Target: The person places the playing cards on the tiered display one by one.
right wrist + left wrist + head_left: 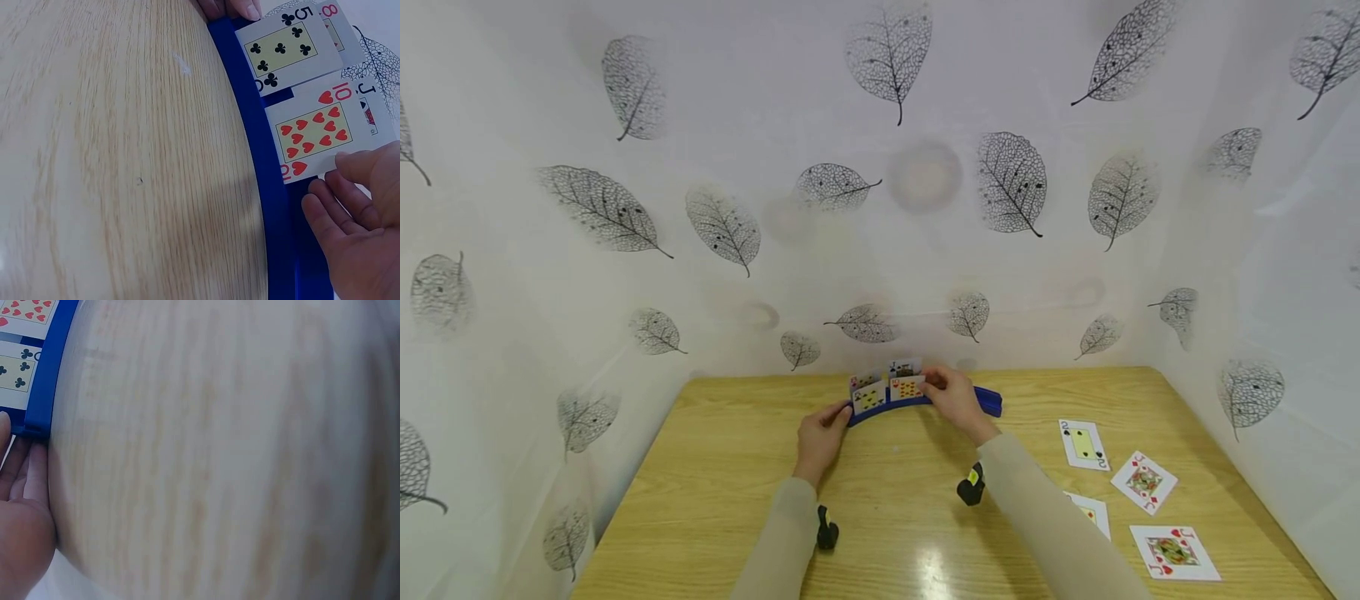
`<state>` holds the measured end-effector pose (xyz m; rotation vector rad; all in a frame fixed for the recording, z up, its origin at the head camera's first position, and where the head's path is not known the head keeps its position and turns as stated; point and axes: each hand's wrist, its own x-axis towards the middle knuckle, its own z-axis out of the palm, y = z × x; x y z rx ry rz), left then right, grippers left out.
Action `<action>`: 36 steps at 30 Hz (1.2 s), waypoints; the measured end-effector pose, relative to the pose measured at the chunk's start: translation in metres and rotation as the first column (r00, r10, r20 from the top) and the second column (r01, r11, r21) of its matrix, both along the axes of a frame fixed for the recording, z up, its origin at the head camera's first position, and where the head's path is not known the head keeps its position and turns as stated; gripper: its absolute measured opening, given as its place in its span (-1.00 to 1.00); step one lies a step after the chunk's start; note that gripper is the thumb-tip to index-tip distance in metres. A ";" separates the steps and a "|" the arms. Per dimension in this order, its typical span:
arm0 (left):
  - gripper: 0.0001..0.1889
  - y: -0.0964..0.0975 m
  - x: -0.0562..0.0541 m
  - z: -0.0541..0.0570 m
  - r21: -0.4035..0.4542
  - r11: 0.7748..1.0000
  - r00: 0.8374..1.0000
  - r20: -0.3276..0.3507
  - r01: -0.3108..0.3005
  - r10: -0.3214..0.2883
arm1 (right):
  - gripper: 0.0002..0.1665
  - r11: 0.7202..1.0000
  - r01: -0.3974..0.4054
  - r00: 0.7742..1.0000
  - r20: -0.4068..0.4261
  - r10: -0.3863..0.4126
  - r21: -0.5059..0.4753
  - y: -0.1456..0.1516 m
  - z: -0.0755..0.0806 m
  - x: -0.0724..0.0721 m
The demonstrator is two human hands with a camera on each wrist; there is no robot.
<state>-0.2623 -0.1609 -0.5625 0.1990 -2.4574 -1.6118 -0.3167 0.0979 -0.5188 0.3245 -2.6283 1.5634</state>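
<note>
The left grip (820, 440) clasps the curved blue rack (278, 225); the right grip (958, 398) pinches the white, red-printed ten of hearts (315, 134).

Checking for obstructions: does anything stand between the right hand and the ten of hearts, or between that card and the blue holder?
Nothing visible does: the right hand touches the ten of hearts, whose lower edge appears set in the blue holder; the jack stands behind.

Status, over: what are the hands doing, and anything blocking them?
Left hand gripping rack by one end. Right hand pinching ten of hearts, standing in rack. Nothing visibly in the way.
</note>
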 end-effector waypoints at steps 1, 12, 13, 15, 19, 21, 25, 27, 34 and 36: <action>-0.69 0.000 0.000 0.000 0.000 1.000 1.000 -0.003 0.000 0.000 | -0.72 1.000 0.002 1.000 0.005 -0.002 0.000 0.001 0.000 0.000; -0.69 0.000 0.001 0.001 0.008 1.000 1.000 0.006 -0.003 0.003 | -0.67 1.000 -0.003 1.000 0.007 0.003 0.005 0.018 0.003 0.005; -0.68 0.000 0.001 0.001 0.007 1.000 1.000 0.005 -0.002 0.002 | -0.66 1.000 -0.003 1.000 0.007 0.003 0.006 0.021 0.004 0.006; -0.68 0.000 0.001 0.002 0.011 1.000 1.000 0.008 -0.003 0.003 | -0.64 1.000 0.000 1.000 0.007 0.000 0.011 0.027 0.005 0.009; -0.69 0.000 0.001 0.002 0.011 1.000 1.000 0.011 -0.004 0.004 | -0.62 1.000 0.004 1.000 -0.013 -0.004 0.029 0.039 0.008 0.014; -0.69 0.000 0.000 0.002 0.013 1.000 1.000 0.020 -0.006 0.006 | -0.62 0.999 0.006 1.000 -0.029 -0.005 0.036 0.045 0.009 0.015; -0.69 0.000 -0.001 0.000 0.020 1.000 1.000 0.025 -0.003 0.002 | -0.62 0.998 0.012 0.998 -0.060 -0.008 0.062 0.058 0.016 0.019; -0.68 0.000 -0.001 0.000 0.025 1.000 1.000 0.024 -0.007 0.006 | -0.63 0.998 0.016 0.997 -0.073 -0.011 0.067 0.066 0.020 0.022; -0.68 0.001 -0.001 -0.003 0.018 1.000 1.000 0.012 -0.021 0.021 | -0.61 0.994 0.026 0.996 -0.085 -0.018 0.102 0.103 0.027 0.035; -0.68 0.001 -0.001 -0.003 0.019 1.000 1.000 0.009 -0.024 0.024 | -0.58 0.993 0.031 0.997 -0.080 -0.022 0.117 0.113 0.027 0.039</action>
